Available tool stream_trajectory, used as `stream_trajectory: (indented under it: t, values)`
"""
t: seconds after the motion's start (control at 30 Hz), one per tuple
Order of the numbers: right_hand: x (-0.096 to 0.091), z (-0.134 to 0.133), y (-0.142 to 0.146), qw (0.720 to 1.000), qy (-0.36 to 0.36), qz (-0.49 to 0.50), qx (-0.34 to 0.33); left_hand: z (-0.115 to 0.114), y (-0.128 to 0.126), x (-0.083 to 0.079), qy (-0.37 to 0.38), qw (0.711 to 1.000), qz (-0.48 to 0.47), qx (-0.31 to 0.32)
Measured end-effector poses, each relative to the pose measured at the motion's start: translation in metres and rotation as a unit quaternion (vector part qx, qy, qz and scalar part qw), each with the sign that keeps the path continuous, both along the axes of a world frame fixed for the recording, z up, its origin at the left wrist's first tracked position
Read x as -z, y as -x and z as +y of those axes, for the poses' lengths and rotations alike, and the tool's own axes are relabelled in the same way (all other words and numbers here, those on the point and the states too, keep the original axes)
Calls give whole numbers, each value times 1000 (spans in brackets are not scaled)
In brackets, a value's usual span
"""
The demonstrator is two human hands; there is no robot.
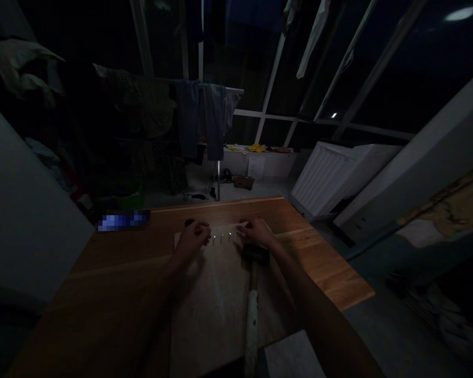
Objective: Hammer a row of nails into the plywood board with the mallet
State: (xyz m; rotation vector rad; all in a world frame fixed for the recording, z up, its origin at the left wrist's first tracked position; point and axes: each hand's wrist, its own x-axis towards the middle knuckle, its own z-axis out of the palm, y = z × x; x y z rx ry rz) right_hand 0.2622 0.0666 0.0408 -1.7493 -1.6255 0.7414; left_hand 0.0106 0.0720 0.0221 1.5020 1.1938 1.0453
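Note:
A pale wooden board [205,320] lies on the table in front of me. Several thin nails [221,239] stand in a row near its far edge, their tops catching the light. My left hand [195,234] is just left of the row, fingers pinched together; what they hold, if anything, is too small to tell. On the other side, my right hand [257,232] is closed at the row's right end, with a small whitish bit at its fingertips that I cannot identify. Below that hand, a hammer [252,310] rests on the board, its dark head away from me and its worn handle towards me.
The wooden table [319,262] ends at a corner on the right. A white sheet [294,357] lies by the board's near right side. At the table's far left is a blurred blue object [124,220]. Beyond hang clothes [213,115]; a white ribbed appliance [327,173] stands right.

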Motion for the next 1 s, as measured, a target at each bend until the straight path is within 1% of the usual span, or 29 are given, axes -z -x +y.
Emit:
stream_trajectory:
  t: [0.07, 0.13, 0.2, 0.23, 0.3, 0.37, 0.47, 0.53, 0.57, 0.63, 0.73, 0.8, 0.87, 0.93, 1.0]
  values:
    - [-6, -3, 6, 998, 8, -58, -34, 0, -4, 0, -62, 994, 90, 26]
    - [-14, -6, 11, 993, 5, -106, -55, 1, -8, 1, -119, 972, 192, 60]
    - [-21, -8, 16, 987, -3, -142, -70, 2, -12, 2, -149, 951, 255, 92]
    - [-24, -8, 19, 984, -5, -157, -79, 3, -13, 3, -160, 945, 268, 101]
    - [-25, -8, 26, 979, 0, -178, -100, 5, -14, 2, -182, 941, 266, 103]
    - [-22, -8, 35, 974, 10, -192, -121, 7, -18, 1, -204, 938, 262, 99]
    - [-17, -6, 45, 968, 17, -206, -143, 9, -27, 1, -202, 921, 312, 120]
    - [-18, -7, 48, 966, 12, -209, -149, 9, -33, 0, -195, 909, 343, 134]
    - [-20, -9, 48, 967, 6, -207, -150, 9, -34, -2, -195, 909, 344, 134]
    - [-26, -15, 46, 969, -7, -191, -157, 8, -33, -6, -204, 917, 319, 125]
    - [-35, -27, 46, 970, -13, -144, -193, 2, -20, -14, -203, 934, 269, 119]
    - [-39, -33, 48, 971, -10, -106, -216, -5, -8, -18, -194, 940, 248, 128]
    - [-43, -37, 52, 972, -12, -75, -224, -17, 3, -21, -192, 943, 239, 131]
    - [-48, -42, 52, 974, -21, -57, -217, -34, 14, -23, -195, 942, 246, 119]
    - [-51, -51, 45, 978, -50, -47, -199, -57, 26, -22, -193, 939, 267, 97]
